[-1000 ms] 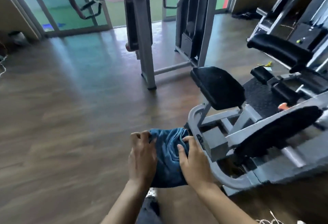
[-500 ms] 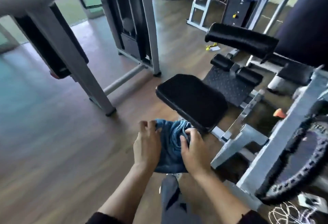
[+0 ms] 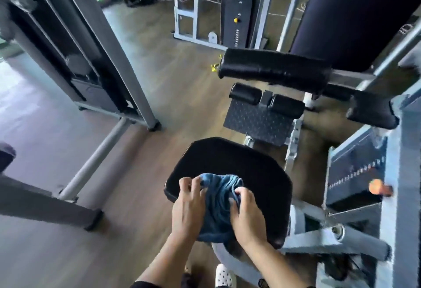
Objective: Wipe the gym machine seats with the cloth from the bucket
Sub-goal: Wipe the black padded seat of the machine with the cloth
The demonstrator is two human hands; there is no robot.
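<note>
Head view: I see both forearms coming in from 6 o'clock and meeting on the bunched blue terry cloth [image 3: 217, 201]. The cloth sits over the near half of the black padded machine seat [image 3: 239, 162], just below frame centre. I cannot tell whether it is pressed flat to the pad. The left hand [image 3: 188, 205] is at the cloth's 9 o'clock side, back upward, with curled fingers pinching a fold near the top edge. The right hand [image 3: 245, 214] is at its 3 o'clock side, knuckles up, fingers hooked into the folds and gripping. At 12 o'clock from the seat lies a dark studded footplate [image 3: 257, 119], with a long black roller pad [image 3: 273, 68] beyond it. A small orange knob [image 3: 376, 186] shows at 3 o'clock.
</note>
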